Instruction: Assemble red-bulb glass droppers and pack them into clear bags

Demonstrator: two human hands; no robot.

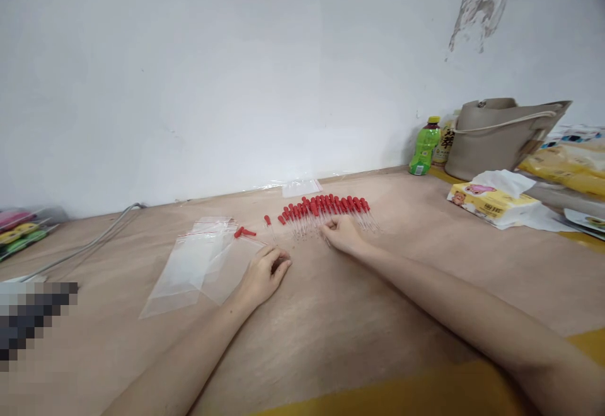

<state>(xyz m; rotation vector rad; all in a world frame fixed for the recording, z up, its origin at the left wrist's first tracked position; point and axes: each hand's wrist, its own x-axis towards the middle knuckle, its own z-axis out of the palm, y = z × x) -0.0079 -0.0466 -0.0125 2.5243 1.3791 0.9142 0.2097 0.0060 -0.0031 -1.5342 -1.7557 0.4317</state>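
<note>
1. Writing: the yellow bottle (445,142) beside the green bottle (425,146) at the wall bears a large dark character on its label, too small for me to read with certainty; the tissue pack (491,203) at the right shows a cartoon figure and no print that I can make out.
2. My right hand (343,233) rests on the table (331,328) at the near edge of a row of red-capped droppers (326,207), its fingers curled loosely among the clear tips; whether it has actually closed on one I cannot tell.
3. My left hand (262,274) lies on the table, fingers bent inward, its side touching the corner of the clear zip bags (198,261); I cannot tell if it holds anything.
4. A few loose droppers (244,232) lie just beyond the bags, between my left hand and the main row.
5. A beige handbag (501,135) stands behind the tissue pack, against the wall.
</note>
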